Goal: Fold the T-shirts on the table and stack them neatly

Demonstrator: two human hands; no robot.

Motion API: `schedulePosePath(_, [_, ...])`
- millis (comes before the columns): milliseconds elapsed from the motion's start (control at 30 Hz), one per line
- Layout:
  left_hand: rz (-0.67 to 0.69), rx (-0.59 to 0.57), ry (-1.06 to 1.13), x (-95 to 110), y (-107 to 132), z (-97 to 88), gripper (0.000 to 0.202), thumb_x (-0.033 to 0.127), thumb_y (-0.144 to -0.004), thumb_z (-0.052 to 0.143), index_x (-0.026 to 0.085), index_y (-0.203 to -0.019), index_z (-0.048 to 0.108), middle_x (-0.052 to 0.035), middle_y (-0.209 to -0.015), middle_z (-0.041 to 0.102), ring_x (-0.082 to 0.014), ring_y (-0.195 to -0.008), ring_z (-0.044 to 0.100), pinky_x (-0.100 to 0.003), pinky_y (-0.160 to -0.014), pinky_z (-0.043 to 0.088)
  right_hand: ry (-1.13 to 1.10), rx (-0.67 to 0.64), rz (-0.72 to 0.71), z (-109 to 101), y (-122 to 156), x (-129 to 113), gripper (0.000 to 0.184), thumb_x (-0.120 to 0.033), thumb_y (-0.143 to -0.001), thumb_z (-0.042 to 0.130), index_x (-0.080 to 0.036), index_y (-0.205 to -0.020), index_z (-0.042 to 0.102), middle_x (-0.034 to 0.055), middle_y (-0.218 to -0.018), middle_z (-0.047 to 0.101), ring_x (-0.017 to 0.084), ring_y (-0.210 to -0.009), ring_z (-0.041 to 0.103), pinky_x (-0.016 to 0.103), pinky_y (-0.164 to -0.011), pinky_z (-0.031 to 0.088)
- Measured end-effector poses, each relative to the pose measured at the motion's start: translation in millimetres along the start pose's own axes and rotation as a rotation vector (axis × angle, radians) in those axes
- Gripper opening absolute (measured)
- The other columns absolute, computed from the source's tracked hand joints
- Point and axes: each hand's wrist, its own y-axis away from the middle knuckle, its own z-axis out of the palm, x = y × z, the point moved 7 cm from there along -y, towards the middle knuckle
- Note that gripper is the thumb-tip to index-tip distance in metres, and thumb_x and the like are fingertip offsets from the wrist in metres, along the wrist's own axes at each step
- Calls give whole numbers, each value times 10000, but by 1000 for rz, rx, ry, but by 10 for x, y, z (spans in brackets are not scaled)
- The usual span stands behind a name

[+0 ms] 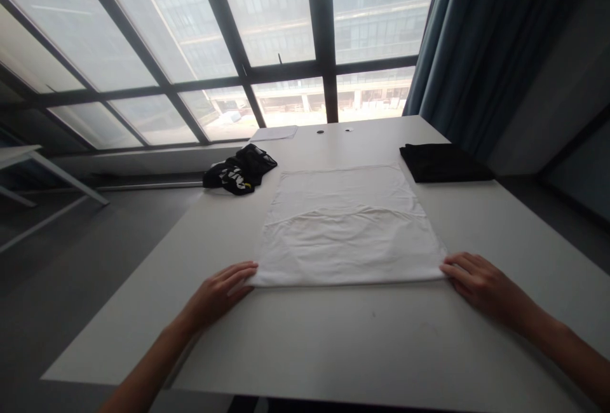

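A white T-shirt [347,238] lies flat on the white table [314,343], its lower part folded up over the rest, with light wrinkles across the upper layer. At the near left corner of the cloth, my left hand [222,289] is closed, thumb and fingertips pinching the folded edge. My right hand [481,283] grips the near right corner in the same way. Between the two hands the near edge runs almost straight.
A crumpled black garment with a white pattern [238,171] sits at the table's left edge. Folded black cloth [445,162] lies at the right. White papers [273,133] rest at the far end, near the windows. A blue curtain [457,51] hangs beyond.
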Motion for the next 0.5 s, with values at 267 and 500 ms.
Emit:
schedulePosePath(267, [24,40,-10,-16,8,5,224,280,-988,557,243,-1156,699,-53,-1202,731,-202,-1159,671,-385,-1004,551,-18,90,48,-46,45,57,203,-198,-925,527,-202,-1041,694,102,-998,709,243,-906,658,397,-834,517])
schedulePosePath(500, [-137,-120,277,82,4,-184,198,305,-1000,533,222,-1038,709,-46,-1075,741,-189,-1003,693,-309,-911,549,-306,53,147,-246,117,138,112,-270,-895,572,-250,-914,681,104,-1035,693,273,-994,653,394,-862,544])
